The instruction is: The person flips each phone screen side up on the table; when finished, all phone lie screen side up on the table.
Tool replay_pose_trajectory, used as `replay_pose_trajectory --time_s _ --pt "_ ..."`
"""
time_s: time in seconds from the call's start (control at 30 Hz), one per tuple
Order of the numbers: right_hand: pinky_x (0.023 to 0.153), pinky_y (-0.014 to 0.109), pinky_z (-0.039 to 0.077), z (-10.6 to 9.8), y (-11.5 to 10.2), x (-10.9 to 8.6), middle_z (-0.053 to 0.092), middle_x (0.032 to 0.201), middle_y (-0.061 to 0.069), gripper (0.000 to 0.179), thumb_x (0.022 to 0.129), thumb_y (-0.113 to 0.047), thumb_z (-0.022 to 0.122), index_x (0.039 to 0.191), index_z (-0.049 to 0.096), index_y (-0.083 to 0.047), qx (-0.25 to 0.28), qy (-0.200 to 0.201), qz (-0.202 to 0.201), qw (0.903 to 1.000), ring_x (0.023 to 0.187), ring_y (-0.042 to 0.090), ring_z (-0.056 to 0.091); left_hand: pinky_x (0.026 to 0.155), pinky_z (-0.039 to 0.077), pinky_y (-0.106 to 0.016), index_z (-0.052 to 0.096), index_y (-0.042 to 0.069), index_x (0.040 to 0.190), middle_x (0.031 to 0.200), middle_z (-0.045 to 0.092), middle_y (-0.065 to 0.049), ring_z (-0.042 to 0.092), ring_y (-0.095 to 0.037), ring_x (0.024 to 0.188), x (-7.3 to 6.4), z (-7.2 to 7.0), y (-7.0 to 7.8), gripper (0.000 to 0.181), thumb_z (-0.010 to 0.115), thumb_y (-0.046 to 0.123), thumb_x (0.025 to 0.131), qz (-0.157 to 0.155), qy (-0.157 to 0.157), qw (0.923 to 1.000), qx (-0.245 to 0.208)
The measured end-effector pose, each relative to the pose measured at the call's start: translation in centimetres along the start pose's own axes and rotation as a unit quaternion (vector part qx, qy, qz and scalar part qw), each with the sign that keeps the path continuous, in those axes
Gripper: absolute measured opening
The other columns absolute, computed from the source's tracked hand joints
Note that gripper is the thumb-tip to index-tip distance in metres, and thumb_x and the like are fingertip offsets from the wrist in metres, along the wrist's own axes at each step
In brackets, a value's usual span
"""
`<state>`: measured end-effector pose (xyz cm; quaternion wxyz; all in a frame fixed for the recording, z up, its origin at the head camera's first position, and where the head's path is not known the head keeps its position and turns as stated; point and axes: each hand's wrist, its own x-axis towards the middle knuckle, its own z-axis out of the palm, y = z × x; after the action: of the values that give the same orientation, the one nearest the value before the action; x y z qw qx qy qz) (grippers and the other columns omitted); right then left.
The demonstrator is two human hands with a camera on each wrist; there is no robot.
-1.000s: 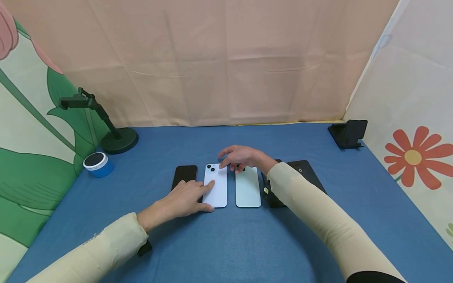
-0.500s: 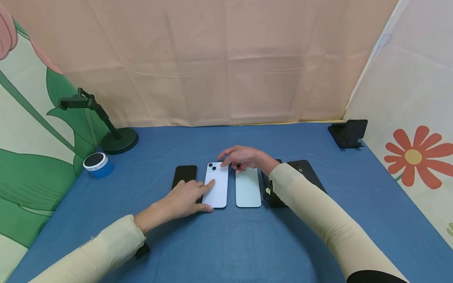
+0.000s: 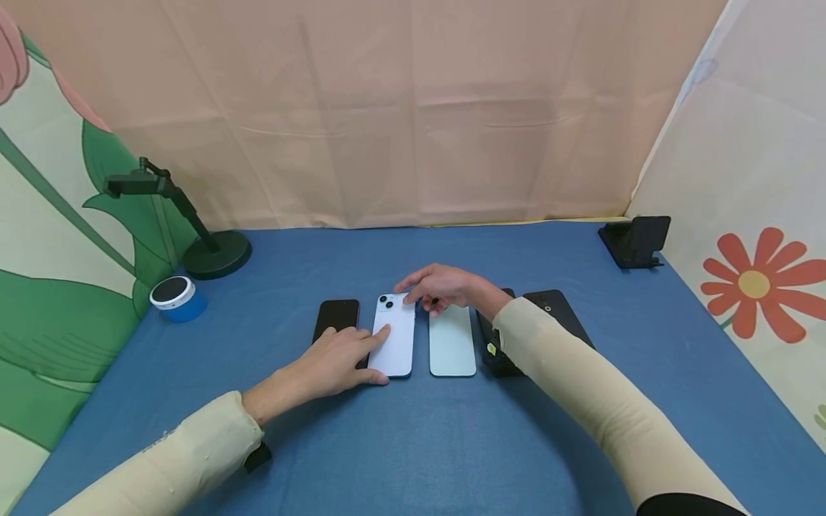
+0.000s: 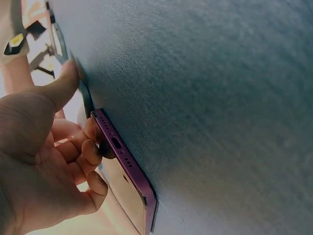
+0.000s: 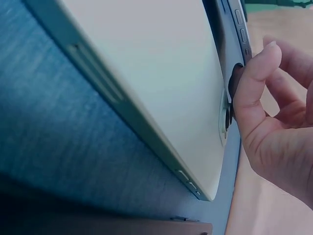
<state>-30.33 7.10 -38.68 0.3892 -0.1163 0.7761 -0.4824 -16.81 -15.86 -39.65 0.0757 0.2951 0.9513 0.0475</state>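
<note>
A pale lavender smartphone lies camera side up on the blue table. My left hand reaches across a dark purple-edged phone, its index finger laid on the lavender phone and its thumb at the bottom edge. In the left wrist view, the other fingers bend loosely beside the purple-edged phone. My right hand pinches the lavender phone's upper right corner between thumb and index finger. Beneath that hand lies a pale green phone, its camera end partly covered; the right wrist view shows this green phone up close.
To the right lie a dark device and a black tablet-like device, partly under the right sleeve. A black stand with an arm and a blue-and-white round container stand left. A black folding stand is at back right.
The lavender phone's camera end has shifted slightly up and right between my hands. Both hands keep nearly the same places, and the other devices have not moved.
</note>
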Motion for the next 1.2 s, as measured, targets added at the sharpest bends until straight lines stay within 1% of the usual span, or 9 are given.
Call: replay_pose_trajectory --time_s 0.2,0.5,0.63,0.8,1.03,1.2 --pt "0.054 0.026 0.046 0.17 -0.01 -0.24 0.055 0.076 0.005 0.036 0.096 -0.017 0.067 0.131 0.068 -0.021 -0.014 0.013 -0.007 0.9998 0.055 0.014 0.047 0.067 0.034 -0.033 0.045 0.013 0.152 0.087 0.059 0.003 0.047 -0.011 0.075 -0.02 -0.11 -0.03 0.081 0.069 0.056 0.088 0.0 -0.004 1.0 -0.005" --pt "0.054 0.026 0.048 0.3 0.03 -0.35 0.059 0.083 0.005 0.042 0.091 -0.015 0.073 0.133 0.067 -0.02 -0.035 0.012 -0.016 0.9992 0.056 0.013 0.047 0.067 0.034 -0.033 0.044 0.014 0.153 0.081 0.055 0.005 0.047 -0.01 0.073 0.08 -0.25 -0.08 0.081 0.069 0.056 0.088 -0.002 -0.014 0.9998 -0.017" --pt "0.055 0.026 0.048 0.34 -0.02 -0.35 0.058 0.082 0.003 0.046 0.089 -0.012 0.075 0.134 0.066 -0.019 -0.049 0.009 -0.024 0.9985 0.056 0.013 0.045 0.067 0.034 -0.033 0.044 0.014 0.153 0.08 0.053 0.005 0.046 -0.01 0.073 0.12 -0.32 -0.09 0.081 0.069 0.056 0.088 -0.004 -0.018 0.9996 -0.022" --pt "0.054 0.026 0.047 0.37 -0.11 -0.48 0.055 0.08 0.004 0.047 0.089 -0.009 0.074 0.135 0.066 -0.018 -0.05 0.006 -0.026 0.9984 0.056 0.014 0.044 0.068 0.034 -0.033 0.043 0.015 0.153 0.081 0.053 0.005 0.046 -0.011 0.074 0.15 -0.4 -0.09 0.081 0.069 0.055 0.088 -0.007 -0.025 0.9993 -0.026" --pt "0.055 0.027 0.047 0.34 -0.31 -0.7 0.052 0.078 0.003 0.047 0.089 -0.01 0.074 0.135 0.066 -0.018 -0.059 0.006 -0.025 0.9979 0.055 0.014 0.042 0.069 0.035 -0.033 0.041 0.016 0.155 0.082 0.053 0.006 0.047 -0.011 0.075 0.14 -0.56 -0.18 0.081 0.068 0.055 0.089 -0.008 -0.034 0.9988 -0.034" --pt "0.055 0.026 0.048 0.33 -0.4 -0.79 0.052 0.079 0.003 0.047 0.089 -0.012 0.074 0.135 0.065 -0.018 -0.067 0.002 -0.024 0.9975 0.055 0.014 0.041 0.068 0.035 -0.031 0.041 0.017 0.155 0.079 0.052 0.006 0.046 -0.01 0.072 0.11 -0.54 -0.38 0.081 0.068 0.055 0.089 -0.006 -0.041 0.9981 -0.045"
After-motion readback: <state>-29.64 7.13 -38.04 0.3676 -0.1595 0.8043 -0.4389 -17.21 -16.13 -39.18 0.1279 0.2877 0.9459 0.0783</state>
